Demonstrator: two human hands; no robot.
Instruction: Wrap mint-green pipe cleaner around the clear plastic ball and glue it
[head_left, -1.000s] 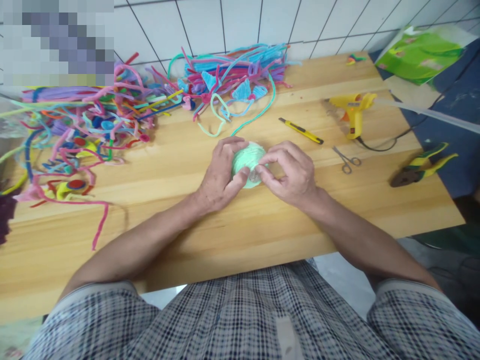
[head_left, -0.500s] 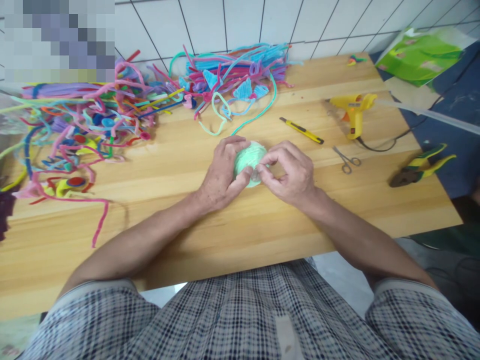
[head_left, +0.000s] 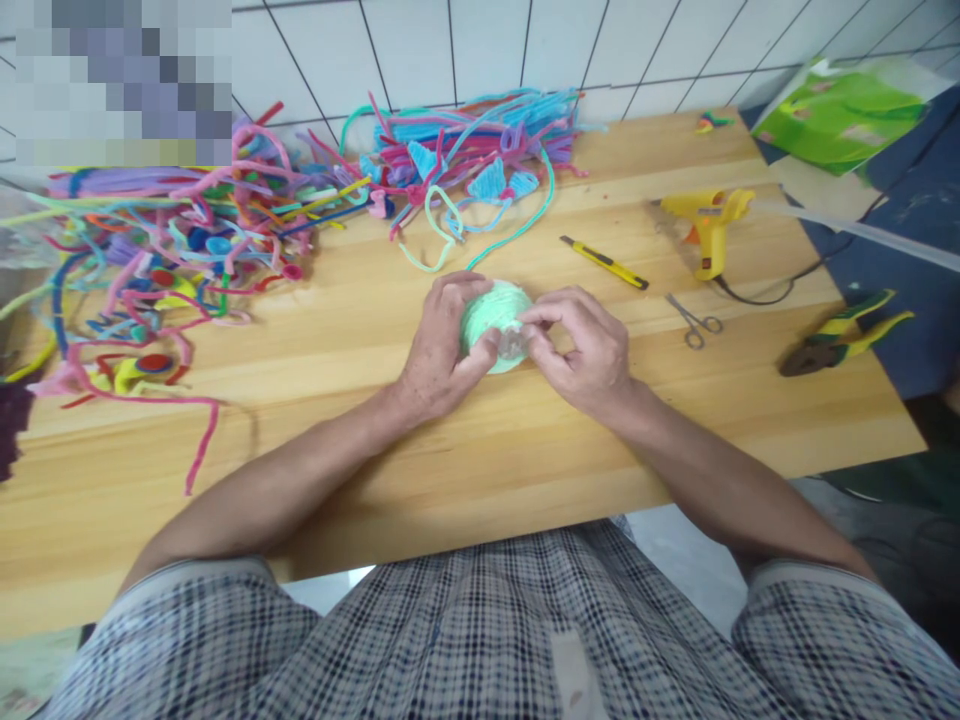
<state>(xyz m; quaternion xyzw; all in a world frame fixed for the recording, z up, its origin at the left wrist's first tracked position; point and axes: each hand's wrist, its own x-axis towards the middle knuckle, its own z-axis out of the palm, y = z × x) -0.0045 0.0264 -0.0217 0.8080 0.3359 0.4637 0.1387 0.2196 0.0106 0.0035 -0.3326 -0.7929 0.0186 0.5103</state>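
A round mint-green wound ball point(head_left: 495, 312) is at the middle of the wooden table, with a greyish patch on its near right side. My left hand point(head_left: 448, 345) wraps round its left side, the thumb pressing on the front. At the right edge of the ball, my right hand point(head_left: 581, 345) has its thumb and index finger pinched together; whatever lies between those fingertips is too small to make out. A green strand point(head_left: 517, 235) runs from just behind the ball toward the pile of fuzzy stems.
Coloured fuzzy stems point(head_left: 187, 230) cover the back left of the table point(head_left: 480, 470). Right of my hands lie a yellow cutter point(head_left: 604, 263), small scissors point(head_left: 696, 323), a yellow glue gun point(head_left: 707, 225) with its cable, and pliers point(head_left: 825, 343). A green bag point(head_left: 844, 115) sits beyond the right edge.
The ball has turned slightly in my left hand, and more of its greyish patch shows. My right fingertips have shifted a little to the right and up.
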